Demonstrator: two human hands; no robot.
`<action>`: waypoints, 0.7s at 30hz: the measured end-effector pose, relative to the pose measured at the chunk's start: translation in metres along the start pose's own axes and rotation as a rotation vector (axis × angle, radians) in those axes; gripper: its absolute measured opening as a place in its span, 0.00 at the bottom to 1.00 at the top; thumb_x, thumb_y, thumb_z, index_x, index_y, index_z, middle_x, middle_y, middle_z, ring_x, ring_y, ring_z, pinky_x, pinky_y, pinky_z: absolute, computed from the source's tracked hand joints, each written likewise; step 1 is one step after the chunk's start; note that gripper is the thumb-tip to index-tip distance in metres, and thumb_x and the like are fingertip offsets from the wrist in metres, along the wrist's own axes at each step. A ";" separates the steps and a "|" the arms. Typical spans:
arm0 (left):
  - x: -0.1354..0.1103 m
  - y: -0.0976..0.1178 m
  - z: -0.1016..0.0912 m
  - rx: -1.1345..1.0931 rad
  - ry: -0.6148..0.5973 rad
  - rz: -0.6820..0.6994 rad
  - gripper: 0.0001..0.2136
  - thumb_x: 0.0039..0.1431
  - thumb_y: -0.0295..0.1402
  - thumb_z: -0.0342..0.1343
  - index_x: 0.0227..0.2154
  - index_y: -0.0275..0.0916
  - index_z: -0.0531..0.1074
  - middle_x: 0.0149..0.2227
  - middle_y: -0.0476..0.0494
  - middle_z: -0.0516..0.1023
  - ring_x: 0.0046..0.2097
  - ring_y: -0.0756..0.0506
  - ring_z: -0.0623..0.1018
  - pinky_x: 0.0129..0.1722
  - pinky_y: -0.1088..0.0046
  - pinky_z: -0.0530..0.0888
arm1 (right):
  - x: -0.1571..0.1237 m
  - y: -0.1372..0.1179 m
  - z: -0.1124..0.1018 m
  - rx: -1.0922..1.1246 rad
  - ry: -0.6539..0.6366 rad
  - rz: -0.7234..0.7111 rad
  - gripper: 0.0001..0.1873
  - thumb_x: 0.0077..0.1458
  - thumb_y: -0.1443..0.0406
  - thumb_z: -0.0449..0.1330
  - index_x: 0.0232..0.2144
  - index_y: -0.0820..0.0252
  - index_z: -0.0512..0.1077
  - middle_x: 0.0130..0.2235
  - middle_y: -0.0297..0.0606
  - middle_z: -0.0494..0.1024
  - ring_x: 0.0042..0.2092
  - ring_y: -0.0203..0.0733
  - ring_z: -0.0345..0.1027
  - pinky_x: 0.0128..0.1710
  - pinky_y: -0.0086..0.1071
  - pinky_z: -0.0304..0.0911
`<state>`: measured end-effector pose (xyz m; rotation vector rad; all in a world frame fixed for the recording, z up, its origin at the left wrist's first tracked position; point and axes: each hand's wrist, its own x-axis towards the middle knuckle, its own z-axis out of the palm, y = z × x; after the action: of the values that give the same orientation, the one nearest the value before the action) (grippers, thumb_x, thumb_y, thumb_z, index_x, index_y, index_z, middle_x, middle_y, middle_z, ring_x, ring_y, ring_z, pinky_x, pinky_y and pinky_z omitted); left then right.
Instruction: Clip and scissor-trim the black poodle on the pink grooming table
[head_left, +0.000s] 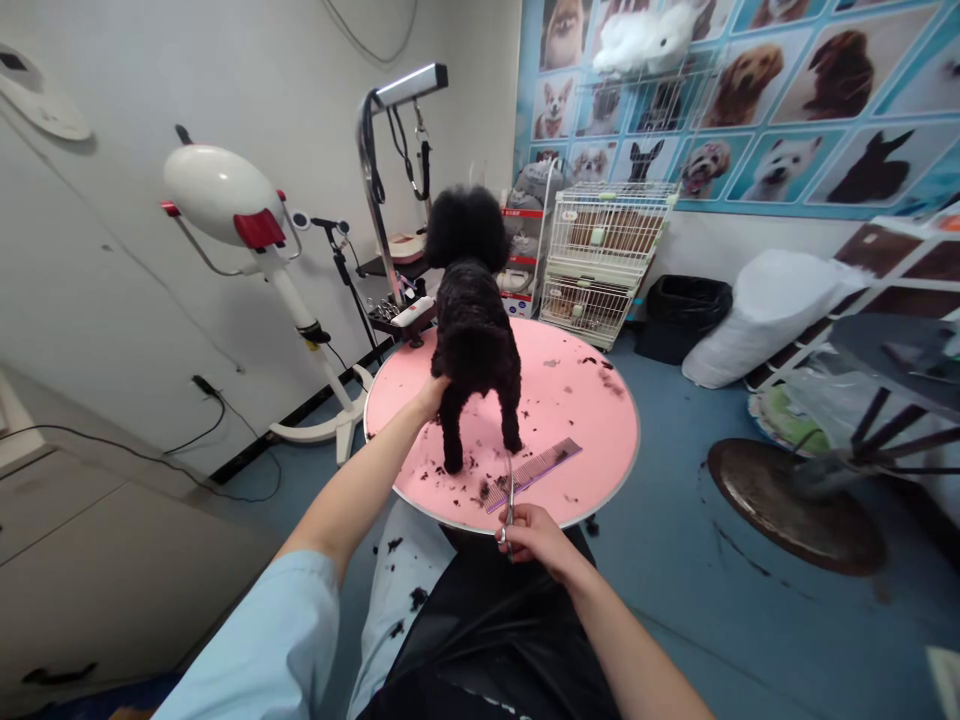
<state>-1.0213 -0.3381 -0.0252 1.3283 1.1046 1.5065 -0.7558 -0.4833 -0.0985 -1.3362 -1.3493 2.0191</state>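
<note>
A black curly-haired dog [474, 320] stands on the round pink grooming table [600, 440], its rear towards me and its head away. My left hand [432, 394] touches the dog's left side, just above the hind leg; the fingers are hidden behind its dark coat. In front of the table's near edge, my right hand [531, 534] is closed around the handles of grooming scissors [511, 492], whose blades point up and away. Under and beside the blades lies a long purple-backed comb [544, 470], with clumps of black hair on it. Cut hair is scattered over the tabletop.
A metal grooming arm [379, 190] with hanging loops rises at the back left, near a small tool tray [394, 312]. A white dryer on a stand [225, 195] is left. Wire cages [604, 255] stand behind; a stool [795, 505] is right.
</note>
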 end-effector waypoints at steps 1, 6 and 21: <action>0.000 0.001 0.001 -0.006 -0.001 -0.011 0.38 0.55 0.51 0.56 0.64 0.34 0.58 0.68 0.38 0.57 0.66 0.32 0.59 0.64 0.52 0.61 | 0.002 -0.001 0.000 -0.017 0.009 0.006 0.20 0.36 0.64 0.63 0.36 0.60 0.67 0.30 0.34 0.78 0.31 0.37 0.75 0.25 0.24 0.62; -0.003 0.007 0.003 -0.016 0.049 -0.052 0.41 0.49 0.51 0.60 0.64 0.37 0.59 0.69 0.41 0.54 0.68 0.31 0.55 0.66 0.53 0.58 | 0.004 -0.006 -0.001 -0.065 0.009 0.003 0.20 0.35 0.66 0.63 0.35 0.61 0.67 0.30 0.34 0.79 0.32 0.39 0.75 0.25 0.24 0.63; -0.013 0.030 0.014 0.097 0.120 0.037 0.38 0.40 0.54 0.65 0.53 0.35 0.70 0.58 0.34 0.71 0.62 0.28 0.65 0.62 0.50 0.64 | -0.006 -0.003 -0.006 -0.072 -0.102 0.006 0.22 0.35 0.65 0.64 0.37 0.60 0.66 0.32 0.36 0.79 0.32 0.39 0.74 0.27 0.27 0.65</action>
<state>-1.0072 -0.3574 0.0009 1.3441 1.2493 1.5948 -0.7484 -0.4829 -0.0937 -1.2847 -1.4771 2.0863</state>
